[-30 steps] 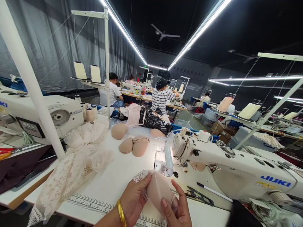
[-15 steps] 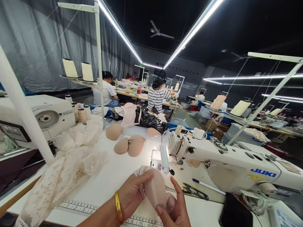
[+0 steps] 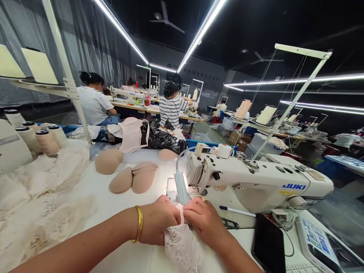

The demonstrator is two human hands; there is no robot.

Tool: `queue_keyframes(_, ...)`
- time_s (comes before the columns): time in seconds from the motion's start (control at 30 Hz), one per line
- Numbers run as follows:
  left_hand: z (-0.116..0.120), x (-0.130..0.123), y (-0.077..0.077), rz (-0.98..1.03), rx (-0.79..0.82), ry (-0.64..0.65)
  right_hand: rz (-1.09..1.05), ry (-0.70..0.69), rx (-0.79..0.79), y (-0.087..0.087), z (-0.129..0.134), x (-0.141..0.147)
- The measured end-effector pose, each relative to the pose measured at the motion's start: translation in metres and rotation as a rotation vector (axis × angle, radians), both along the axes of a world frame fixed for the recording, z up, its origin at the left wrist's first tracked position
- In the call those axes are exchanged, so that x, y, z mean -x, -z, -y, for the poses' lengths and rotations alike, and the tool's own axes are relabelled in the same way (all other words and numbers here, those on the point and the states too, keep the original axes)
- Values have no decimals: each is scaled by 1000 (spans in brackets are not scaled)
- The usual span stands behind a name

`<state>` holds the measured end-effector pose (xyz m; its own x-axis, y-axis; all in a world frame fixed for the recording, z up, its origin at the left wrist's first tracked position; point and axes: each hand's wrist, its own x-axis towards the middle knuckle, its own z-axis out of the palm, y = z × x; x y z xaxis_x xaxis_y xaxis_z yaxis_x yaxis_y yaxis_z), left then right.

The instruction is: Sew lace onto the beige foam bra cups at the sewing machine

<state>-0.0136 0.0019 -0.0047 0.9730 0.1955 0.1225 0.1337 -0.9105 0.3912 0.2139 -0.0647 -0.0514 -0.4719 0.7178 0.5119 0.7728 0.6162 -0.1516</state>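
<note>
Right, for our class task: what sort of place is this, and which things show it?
Most likely a garment-sewing workshop: a JUKI sewing machine, large thread cones, and a pale lace piece held in front of the machine point to it.

One camera, worn on the person's head, looks forward and down across a white counter. The hands lie close below it at six o'clock, the forearms entering from the lower edge near eight and five. A sewing machine stands near at four o'clock. The aim is shallow enough to reach the distant wall between twelve and one, with a ceiling light overhead near twelve.
</note>
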Motion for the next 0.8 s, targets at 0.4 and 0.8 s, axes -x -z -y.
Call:
queue_keyframes(0.4,-1,-1,-1,-20,-43,-33,30,109,104,1,1,-6)
queue_keyframes(0.8,-5,-1,2,24,-21,-27,13,130,114,-1,1,-4)
